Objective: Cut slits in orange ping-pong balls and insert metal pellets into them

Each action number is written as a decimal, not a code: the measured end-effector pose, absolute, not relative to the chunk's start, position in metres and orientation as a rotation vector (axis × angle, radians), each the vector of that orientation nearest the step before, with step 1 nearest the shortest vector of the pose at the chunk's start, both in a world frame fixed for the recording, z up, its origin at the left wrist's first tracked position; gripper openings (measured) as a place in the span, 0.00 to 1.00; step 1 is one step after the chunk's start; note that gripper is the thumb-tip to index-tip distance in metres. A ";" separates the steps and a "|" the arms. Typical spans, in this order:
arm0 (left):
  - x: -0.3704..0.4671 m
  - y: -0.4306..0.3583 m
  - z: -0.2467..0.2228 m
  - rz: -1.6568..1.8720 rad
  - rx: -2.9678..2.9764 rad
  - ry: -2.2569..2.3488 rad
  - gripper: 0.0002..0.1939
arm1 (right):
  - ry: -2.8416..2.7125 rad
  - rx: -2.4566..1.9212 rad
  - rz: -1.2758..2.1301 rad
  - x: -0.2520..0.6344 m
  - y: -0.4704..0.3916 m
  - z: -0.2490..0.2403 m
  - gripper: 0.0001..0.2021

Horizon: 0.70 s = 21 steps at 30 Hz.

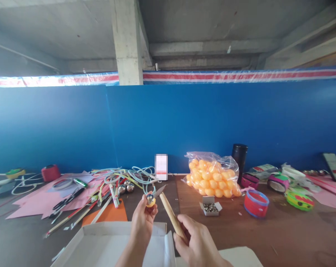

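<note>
My left hand (143, 218) is closed with fingertips round a shiny silver ball (150, 198) that shows a yellow-orange part along its lower side. In my right hand (194, 239), the fingers wrap round the wooden handle of a hammer (170, 214). Its dark, pointed metal head is up beside the ball, close to it; I cannot tell whether they touch. Below both hands lies a shallow white box (101, 246). More silver balls (126, 187) rest on the table to the left of my left hand.
A clear bag of orange balls (211, 178) stands behind a small box of metal pieces (210, 208). Rightward are a red-blue tape roll (256, 203), a black cylinder (239, 159) and tape measures (299, 199). Cords, sticks and pink paper (31, 204) spread left. A phone (161, 167) leans on the blue partition.
</note>
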State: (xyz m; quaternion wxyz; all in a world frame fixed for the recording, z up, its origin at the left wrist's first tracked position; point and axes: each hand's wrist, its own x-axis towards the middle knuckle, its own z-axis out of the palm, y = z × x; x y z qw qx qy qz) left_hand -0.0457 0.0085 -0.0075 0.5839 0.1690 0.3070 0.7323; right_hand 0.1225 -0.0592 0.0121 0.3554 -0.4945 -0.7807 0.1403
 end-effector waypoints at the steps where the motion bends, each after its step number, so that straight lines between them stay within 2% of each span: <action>1: -0.046 0.009 -0.008 1.710 0.396 0.726 0.11 | -2.003 -1.281 0.358 0.123 -0.059 0.012 0.11; 21: -0.045 0.009 -0.010 1.696 0.408 0.710 0.12 | -1.987 -1.329 0.360 0.121 -0.059 0.015 0.09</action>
